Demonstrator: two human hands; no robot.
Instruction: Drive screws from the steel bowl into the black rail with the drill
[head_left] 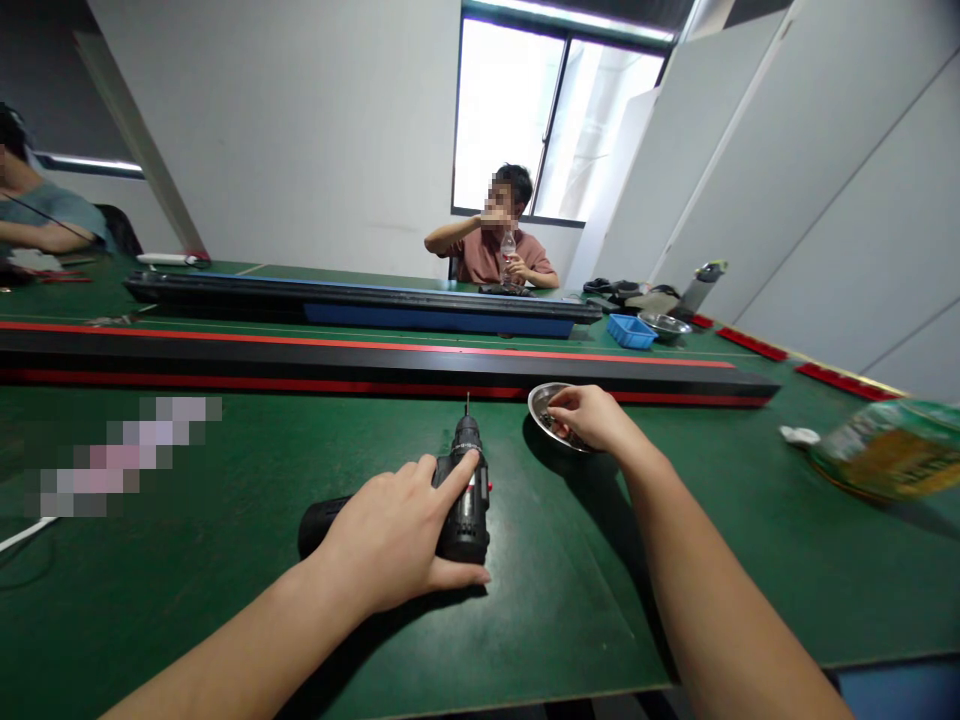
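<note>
My left hand [397, 530] is wrapped over a black cordless drill [466, 510] that lies on its side on the green table. The drill's thin bit points away from me toward a long black bar with red stripes [360, 368]. My right hand [589, 415] reaches into a small metal bowl [541, 420], with thumb and fingers pinched together. Small pieces sit in the bowl, but their kind cannot be made out. Whatever lies between my right fingertips is too small to name.
Behind the bar lies a second long black and blue bar [435, 318]. A blue plastic bin [630, 331] and another metal bowl [664, 326] stand back right. A green and yellow package [892, 450] is at right. Across the table a person [480, 252] holds a bottle [508, 258].
</note>
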